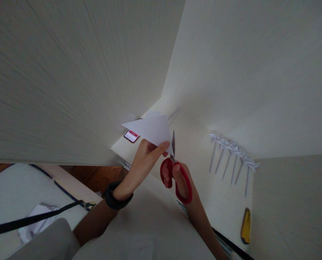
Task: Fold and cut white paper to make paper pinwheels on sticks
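Observation:
My left hand [151,153] pinches a folded sheet of white paper [152,129] by its lower edge, thumb on top. The paper comes to a point at the left. In my right hand [184,177] is a pair of red-handled scissors [188,187], with my thumb through one loop and fingers at the other. The scissor blades [173,142] point away from me and lie at the right edge of the paper, near my left thumb. Whether the paper sits between both blades I cannot tell.
A lit phone [131,135] lies partly under the paper at left. To the right, several white folded paper pieces on thin sticks [233,148] lie in a row along the wall. A yellow-handled cutter [246,225] rests near the right edge. White walls [217,54] enclose the tabletop [195,144].

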Tool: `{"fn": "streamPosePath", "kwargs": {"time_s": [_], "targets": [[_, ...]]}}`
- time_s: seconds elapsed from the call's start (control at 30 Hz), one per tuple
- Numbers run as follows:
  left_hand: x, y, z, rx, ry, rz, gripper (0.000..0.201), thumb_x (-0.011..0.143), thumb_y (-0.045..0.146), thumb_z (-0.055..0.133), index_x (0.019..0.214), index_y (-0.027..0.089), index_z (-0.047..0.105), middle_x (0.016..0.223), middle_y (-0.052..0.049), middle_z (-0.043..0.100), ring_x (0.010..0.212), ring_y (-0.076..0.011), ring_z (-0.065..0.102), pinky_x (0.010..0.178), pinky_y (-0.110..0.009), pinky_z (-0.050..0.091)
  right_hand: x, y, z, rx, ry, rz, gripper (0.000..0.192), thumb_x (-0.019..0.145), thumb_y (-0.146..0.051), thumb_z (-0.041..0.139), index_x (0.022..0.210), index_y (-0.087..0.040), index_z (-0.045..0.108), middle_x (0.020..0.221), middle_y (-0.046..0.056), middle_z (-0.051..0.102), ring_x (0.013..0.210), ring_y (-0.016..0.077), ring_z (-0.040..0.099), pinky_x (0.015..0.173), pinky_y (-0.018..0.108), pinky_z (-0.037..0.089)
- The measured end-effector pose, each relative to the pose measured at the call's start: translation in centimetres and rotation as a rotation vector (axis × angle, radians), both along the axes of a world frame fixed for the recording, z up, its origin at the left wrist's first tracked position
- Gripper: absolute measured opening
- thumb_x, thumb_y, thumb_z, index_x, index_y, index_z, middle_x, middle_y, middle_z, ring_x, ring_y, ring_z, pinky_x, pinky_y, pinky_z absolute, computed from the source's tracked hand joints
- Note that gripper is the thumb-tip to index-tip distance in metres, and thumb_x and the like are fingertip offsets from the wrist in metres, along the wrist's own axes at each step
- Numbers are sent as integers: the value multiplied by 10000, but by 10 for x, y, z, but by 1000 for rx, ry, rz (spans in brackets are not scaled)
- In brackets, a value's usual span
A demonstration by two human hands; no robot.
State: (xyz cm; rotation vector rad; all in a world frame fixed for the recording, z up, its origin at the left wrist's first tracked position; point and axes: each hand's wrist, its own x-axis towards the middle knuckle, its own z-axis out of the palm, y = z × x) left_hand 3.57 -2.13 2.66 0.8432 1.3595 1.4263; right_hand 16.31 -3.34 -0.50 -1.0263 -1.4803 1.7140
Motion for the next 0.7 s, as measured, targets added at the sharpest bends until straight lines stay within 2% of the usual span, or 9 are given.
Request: {"fn": "streamPosePath", "kwargs": {"time_s": [0.13,0.33,0.43,0.53,0.7], "targets": [[0,1,0,0,-15,-18,154,744,276,629,643,185,559,597,39,573,545,-114,558,540,-221,467,1,2,-2,-5,-16,27,624,786,-808,372,614,-211,437,487,-25,436,407,96,414,421,242,351],[1,2,-1,-12,-22,5,145,727,274,644,644,186,565,608,34,581,567,-121,559,553,-226,475,1,5,-4,-4,-13,41,612,794,-792,388,593,-215,421,479,-33,416,403,92,404,421,239,338],[0,1,-2,-25,-18,0,137,726,287,650,667,183,583,623,30,590,576,-129,566,556,-232,474,2,4,-2,-10,-4,31,606,781,-798,404,611,-216,420,490,-37,413,416,92,391,425,239,329],[-1,0,-3,-17,-7,-26,133,734,288,649,686,180,588,634,32,587,587,-128,565,567,-232,464,0,-1,3,-15,7,-3,558,835,-738,397,648,-214,436,521,-34,419,442,95,371,450,249,326],[-2,1,-5,-5,-16,-81,129,749,287,643,709,180,583,662,30,577,642,-133,553,608,-236,459,-3,-4,7,-18,49,-21,571,851,-733,371,621,-214,435,532,-28,411,467,101,357,475,262,308]]}}
